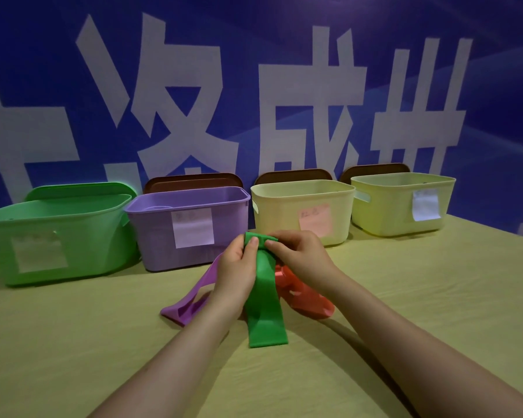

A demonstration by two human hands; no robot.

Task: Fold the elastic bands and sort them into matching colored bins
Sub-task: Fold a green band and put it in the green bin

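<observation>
A green elastic band hangs from both my hands above the table, its lower end resting on the cloth. My left hand pinches its top from the left. My right hand pinches the same top edge from the right. A purple band lies on the table under my left hand. Beneath my right wrist lies a red band. Along the back stand a green bin, a purple bin, a cream bin with a pink label and a pale yellow bin.
The table has a yellow-green cloth. A blue banner with large white characters rises right behind the bins. Lids lean against the banner behind the bins: a green lid and brown lids.
</observation>
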